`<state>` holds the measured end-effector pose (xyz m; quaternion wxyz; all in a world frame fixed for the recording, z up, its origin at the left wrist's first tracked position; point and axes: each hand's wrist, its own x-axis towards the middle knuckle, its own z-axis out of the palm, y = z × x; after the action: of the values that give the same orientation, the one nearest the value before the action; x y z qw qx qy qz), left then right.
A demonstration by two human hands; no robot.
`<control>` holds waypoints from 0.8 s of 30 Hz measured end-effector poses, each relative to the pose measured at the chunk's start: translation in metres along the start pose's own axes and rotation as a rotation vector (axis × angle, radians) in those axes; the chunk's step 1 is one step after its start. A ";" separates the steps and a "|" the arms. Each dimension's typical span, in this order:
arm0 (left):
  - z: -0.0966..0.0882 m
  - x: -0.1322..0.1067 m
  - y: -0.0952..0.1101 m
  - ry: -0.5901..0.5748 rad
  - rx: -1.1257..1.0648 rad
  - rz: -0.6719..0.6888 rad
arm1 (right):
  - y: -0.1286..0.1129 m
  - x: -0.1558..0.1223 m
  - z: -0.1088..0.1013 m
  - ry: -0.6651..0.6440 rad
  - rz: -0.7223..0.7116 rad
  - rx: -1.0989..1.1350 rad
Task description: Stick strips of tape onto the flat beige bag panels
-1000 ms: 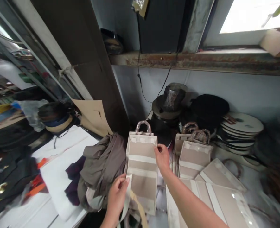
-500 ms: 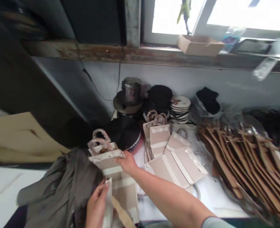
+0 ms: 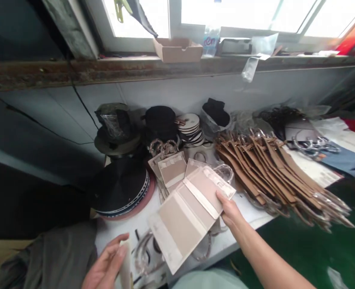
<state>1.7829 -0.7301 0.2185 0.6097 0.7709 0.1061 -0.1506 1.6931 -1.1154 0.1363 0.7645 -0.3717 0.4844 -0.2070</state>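
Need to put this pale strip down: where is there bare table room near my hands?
Bare white table shows beyond your right hand, between the beige bag panel and the brown straps. A smaller patch lies left of the loose handles, beside your left hand and its pale strip. The back, around the black disc, is crowded.

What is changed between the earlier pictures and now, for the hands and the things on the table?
The right hand has moved the beige bag panel rightward, away from the grey cloth, and still grips its edge. The left hand still holds the white strip. The brown strap rows and stacked discs stayed in place.
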 end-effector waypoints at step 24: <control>0.164 0.058 -0.005 -0.370 0.343 0.178 | -0.025 0.110 0.021 -0.097 -0.193 -0.109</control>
<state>1.8183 -0.8894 0.1586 0.4900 0.8287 -0.1023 -0.2504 1.7616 -1.1985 0.0961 0.7421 -0.4670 0.4195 -0.2348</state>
